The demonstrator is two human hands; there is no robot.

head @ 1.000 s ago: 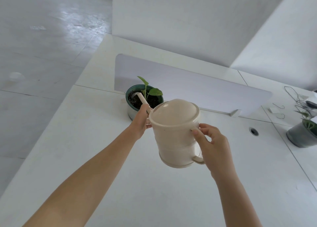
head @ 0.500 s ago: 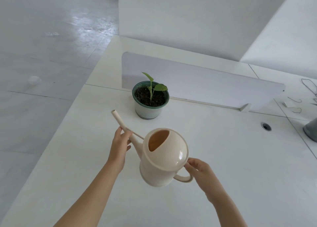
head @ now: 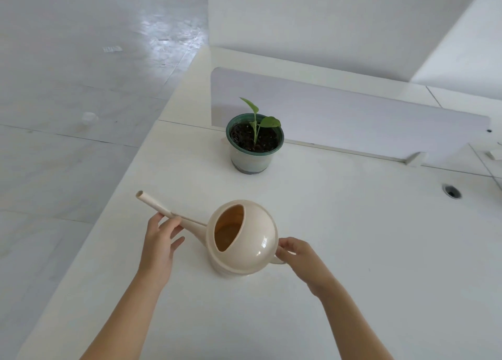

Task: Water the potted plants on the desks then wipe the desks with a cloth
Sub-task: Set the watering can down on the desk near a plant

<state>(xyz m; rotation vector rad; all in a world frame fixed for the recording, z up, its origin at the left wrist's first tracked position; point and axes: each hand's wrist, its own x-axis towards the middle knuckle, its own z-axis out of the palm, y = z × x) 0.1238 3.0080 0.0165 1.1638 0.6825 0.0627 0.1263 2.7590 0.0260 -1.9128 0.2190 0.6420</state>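
Observation:
A cream watering can (head: pixel 258 240) stands upright on the white desk (head: pixel 366 251), its long spout pointing up and to the left. My left hand (head: pixel 160 242) rests under the spout with thumb and fingers around it. My right hand (head: pixel 298 253) grips the can's handle at its right side. Behind the can, near the divider, stands a green-rimmed pot (head: pixel 254 147) with dark soil and a small seedling with two leaves. No cloth is in view.
A low pale divider panel (head: pixel 353 115) runs along the back of the desk. A round cable hole (head: pixel 452 191) sits at the right. The desk's left edge drops to the tiled floor (head: pixel 68 87). A white wall block stands behind.
The watering can came back from over the pot, tipped upright and went down onto the desk nearer to me. Both hands stayed on it. The view shifted left.

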